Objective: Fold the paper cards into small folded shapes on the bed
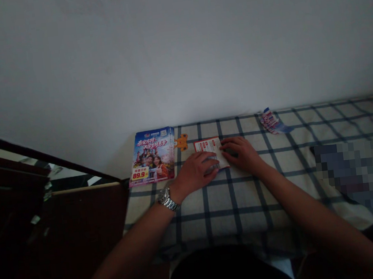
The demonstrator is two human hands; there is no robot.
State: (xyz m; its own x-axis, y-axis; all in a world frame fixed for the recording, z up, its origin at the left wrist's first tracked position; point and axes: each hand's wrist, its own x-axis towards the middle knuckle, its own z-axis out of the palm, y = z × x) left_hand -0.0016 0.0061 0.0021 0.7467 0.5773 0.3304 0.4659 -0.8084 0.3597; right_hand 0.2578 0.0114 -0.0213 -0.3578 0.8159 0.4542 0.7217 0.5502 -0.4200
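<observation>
A small folded leaflet [211,145], white with red print and a red border, lies on a checked cloth [195,218]. My left hand [198,169], with a metal watch [168,199] on its wrist, rests with its fingers stretched over the leaflet's lower left part. At the right edge of the leaflet is my right hand [241,152], its fingers apart and lightly bent, the tips touching the paper. Left of both hands is a stack of colourful flyers [151,156], printed with a castle and large lettering. The hands hide part of the leaflet.
An orange bear-shaped piece [182,142] lies beside the flyer stack. A crumpled, folded flyer [273,121] is near the wall [198,58]. To the right lies a dark object [350,175], blurred by pixels. Dark furniture [15,193] stands at the left.
</observation>
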